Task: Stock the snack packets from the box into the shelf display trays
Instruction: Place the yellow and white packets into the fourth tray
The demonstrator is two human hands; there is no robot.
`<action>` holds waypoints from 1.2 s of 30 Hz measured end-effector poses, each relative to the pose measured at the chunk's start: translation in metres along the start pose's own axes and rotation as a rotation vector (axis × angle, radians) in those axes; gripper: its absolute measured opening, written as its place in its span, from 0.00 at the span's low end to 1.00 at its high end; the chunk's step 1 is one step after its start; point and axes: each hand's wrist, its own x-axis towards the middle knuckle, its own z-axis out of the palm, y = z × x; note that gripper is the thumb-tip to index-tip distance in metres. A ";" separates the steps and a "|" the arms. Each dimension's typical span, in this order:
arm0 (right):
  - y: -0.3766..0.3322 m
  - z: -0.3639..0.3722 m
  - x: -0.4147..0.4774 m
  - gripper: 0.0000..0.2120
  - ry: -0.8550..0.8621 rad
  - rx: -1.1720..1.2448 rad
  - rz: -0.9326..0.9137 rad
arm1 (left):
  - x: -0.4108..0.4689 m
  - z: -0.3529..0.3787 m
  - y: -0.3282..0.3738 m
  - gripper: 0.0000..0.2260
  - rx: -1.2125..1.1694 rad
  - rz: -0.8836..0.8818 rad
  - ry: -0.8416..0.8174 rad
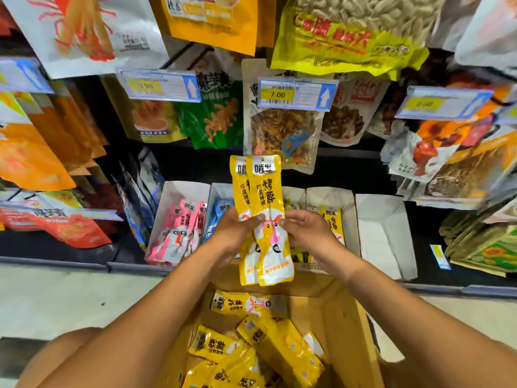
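Two long yellow snack packets (265, 191) stand upright and overlapped in front of the bottom shelf. My left hand (237, 231) grips them from the left side at mid-height. My right hand (305, 231) holds their right edge with curled fingers. Below my arms an open cardboard box (349, 326) holds several more yellow packets (268, 345) lying loose. Behind my right hand a white display tray (330, 197) has yellow packets of the same kind standing in it.
A tray of pink packets (179, 228) and a tray of blue packets (221, 208) stand left of the yellow one. An empty white tray (383, 233) sits to the right. Hanging snack bags and price tags (296, 93) crowd the space above.
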 end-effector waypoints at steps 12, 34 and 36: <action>0.016 -0.048 0.007 0.11 0.075 -0.175 0.101 | 0.012 0.011 -0.002 0.12 0.136 -0.047 -0.036; 0.134 -0.137 0.137 0.09 0.300 -0.312 0.415 | 0.027 0.000 -0.021 0.13 0.316 -0.069 -0.029; 0.148 -0.132 0.144 0.09 0.268 -0.359 0.417 | 0.028 0.000 -0.023 0.12 0.304 -0.086 -0.021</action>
